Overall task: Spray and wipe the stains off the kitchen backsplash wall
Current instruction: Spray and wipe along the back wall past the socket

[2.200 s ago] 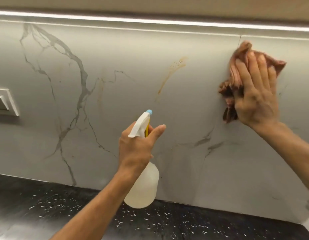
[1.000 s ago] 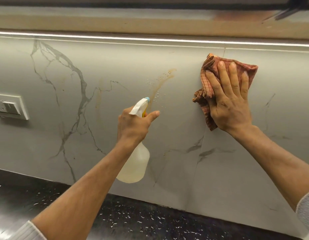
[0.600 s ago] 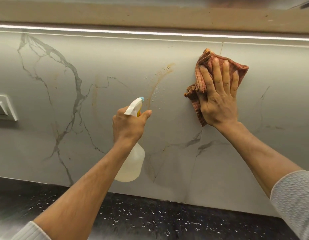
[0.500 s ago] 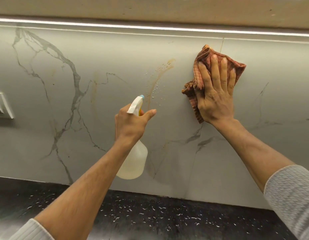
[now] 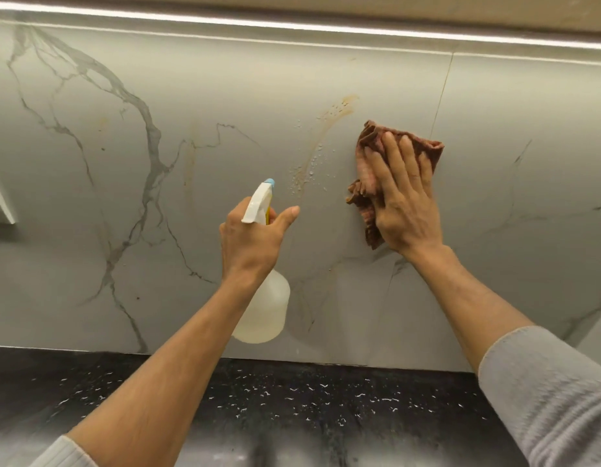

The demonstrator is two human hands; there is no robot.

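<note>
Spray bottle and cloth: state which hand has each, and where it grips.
Left hand grips the spray bottle around its neck. Right hand presses the cloth flat against the backsplash.

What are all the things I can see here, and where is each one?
backsplash wall: one, grey with darker veins, across the whole view
brown stain: one curved streak, wet with droplets, left of the cloth
fainter brownish streak: one, further left
light strip: one, white, along the top
wall switch plate: one, white, left edge
countertop: one, black with white flecks, bottom
spray bottle: one, translucent white, blue nozzle, in left hand
cloth: one, reddish-brown, pressed on the wall under right hand
sleeves: two, grey
</note>
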